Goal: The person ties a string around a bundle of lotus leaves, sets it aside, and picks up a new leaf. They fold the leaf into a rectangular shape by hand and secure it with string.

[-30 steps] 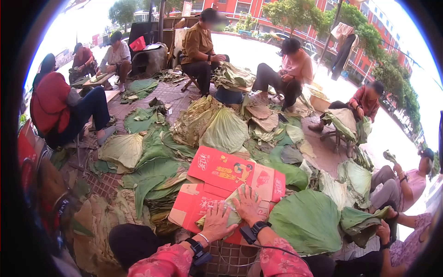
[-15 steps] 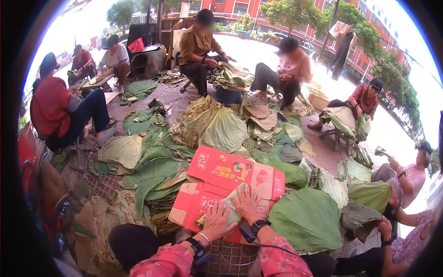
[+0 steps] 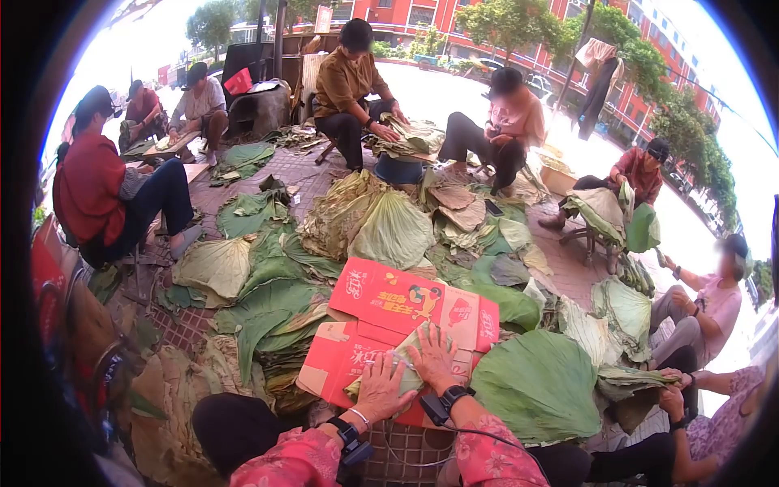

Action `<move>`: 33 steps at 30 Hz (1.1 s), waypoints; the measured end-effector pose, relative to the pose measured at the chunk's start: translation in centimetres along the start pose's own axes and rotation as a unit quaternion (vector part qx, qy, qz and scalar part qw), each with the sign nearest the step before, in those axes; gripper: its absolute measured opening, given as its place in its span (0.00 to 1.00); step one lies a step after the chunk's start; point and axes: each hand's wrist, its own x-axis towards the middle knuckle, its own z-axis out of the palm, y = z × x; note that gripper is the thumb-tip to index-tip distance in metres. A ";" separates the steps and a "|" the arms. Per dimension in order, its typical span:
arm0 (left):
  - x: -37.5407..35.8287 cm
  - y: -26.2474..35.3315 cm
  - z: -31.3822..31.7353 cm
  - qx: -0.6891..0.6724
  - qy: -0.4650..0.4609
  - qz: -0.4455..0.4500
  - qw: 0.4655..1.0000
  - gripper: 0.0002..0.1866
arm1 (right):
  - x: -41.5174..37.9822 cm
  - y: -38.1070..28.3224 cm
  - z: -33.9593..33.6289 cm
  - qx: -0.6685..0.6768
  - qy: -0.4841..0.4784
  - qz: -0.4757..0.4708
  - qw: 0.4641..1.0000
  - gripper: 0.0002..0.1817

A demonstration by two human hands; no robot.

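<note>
Both of my hands press down on a folded, pale green dried leaf point(image 3: 411, 377) that lies on a flattened red cardboard box point(image 3: 389, 304). My left hand point(image 3: 383, 391) rests flat on the leaf's near left part, fingers stretched out. Just to its right and a little farther away, my right hand point(image 3: 436, 357) is also spread flat over the leaf. My palms hide much of the leaf. A large round green leaf point(image 3: 535, 385) lies right of the cardboard.
Piled leaves point(image 3: 365, 219) spread over the paved ground beyond the cardboard. More green leaves point(image 3: 272, 308) lie to the left, brown ones point(image 3: 174, 406) nearer me. Several people sit around, handling leaves; one co-worker's hands point(image 3: 673, 390) are close on my right.
My hands and the leaf under them stay put. At right, one co-worker draws a leaf up and another stretches an arm out. The person in brown has lowered a hand onto the leaves.
</note>
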 end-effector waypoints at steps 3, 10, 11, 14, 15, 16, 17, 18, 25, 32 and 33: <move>0.0 0.0 0.1 0.002 0.000 -0.003 1.000 0.38 | 0.0 0.1 0.1 0.000 0.005 -0.003 1.000 0.34; 0.0 0.0 0.2 0.001 0.000 -0.004 1.000 0.38 | 0.0 0.0 0.2 -0.002 0.016 -0.005 1.000 0.34; 0.0 0.0 0.2 0.002 0.001 -0.003 1.000 0.38 | 0.0 0.0 0.2 -0.002 0.016 -0.005 1.000 0.34; 0.0 0.0 0.3 0.003 0.003 -0.003 1.000 0.38 | 0.0 0.1 0.2 -0.003 0.017 -0.005 1.000 0.34; 0.0 0.0 0.3 0.004 0.002 -0.003 1.000 0.38 | 0.0 0.1 0.3 -0.003 0.017 -0.005 1.000 0.34; 0.0 -0.1 0.4 0.005 0.002 -0.003 1.000 0.38 | 0.0 0.1 0.3 -0.004 0.016 -0.005 1.000 0.34; 0.0 -0.1 0.4 0.005 0.002 -0.003 1.000 0.38 | 0.0 0.1 0.3 -0.003 0.014 -0.004 1.000 0.34; -0.1 0.0 0.3 0.005 0.002 -0.003 1.000 0.38 | 0.0 0.1 0.3 -0.002 0.012 -0.003 1.000 0.34; 0.0 -0.1 0.5 0.005 0.002 -0.004 1.000 0.38 | 0.0 0.2 0.3 0.004 0.013 -0.004 1.000 0.34; -0.2 0.1 0.1 -0.001 0.008 -0.004 1.000 0.38 | -0.1 0.0 0.1 0.007 0.005 -0.003 1.000 0.34; -0.2 0.1 0.2 -0.002 0.010 -0.004 1.000 0.37 | -0.1 0.0 0.0 0.008 0.003 -0.003 1.000 0.34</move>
